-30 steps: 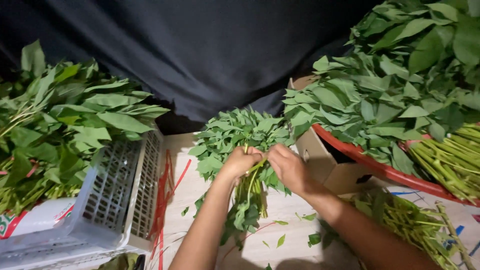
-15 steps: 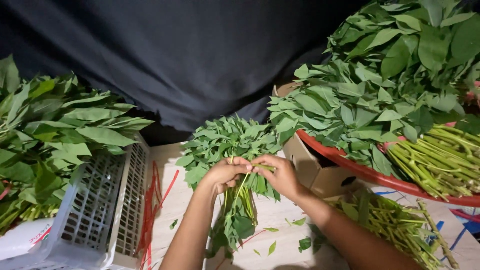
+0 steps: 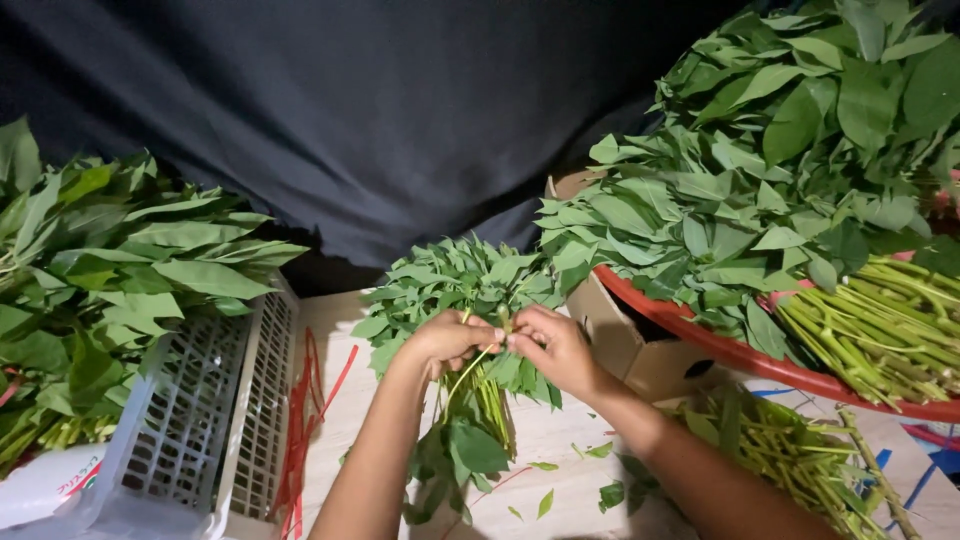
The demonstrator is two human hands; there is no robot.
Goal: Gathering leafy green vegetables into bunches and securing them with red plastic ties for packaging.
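Green leaf pile (image 3: 110, 270) fills the white slotted plastic crate (image 3: 200, 420) far left, with red ties (image 3: 300, 440) loose on the pale tabletop (image 3: 560, 440) beside it (within reach, probably for binding). Centre: left hand (image 3: 445, 342) and right hand (image 3: 552, 348) both pinch shut around the stems of a small leafy bunch (image 3: 470, 300), leaves fanned away, stems together. Right: cardboard box (image 3: 630, 345) props a red basin (image 3: 760, 360) heaped with broad-leafed greens (image 3: 780, 170), smooth stalks outward.

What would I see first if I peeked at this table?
Two hands, the left hand and right hand, meeting at the middle around a bunch of leafy greens. To the right, a big heap of green leaves fills a red tray. On the left, more leaves sit in a white basket.
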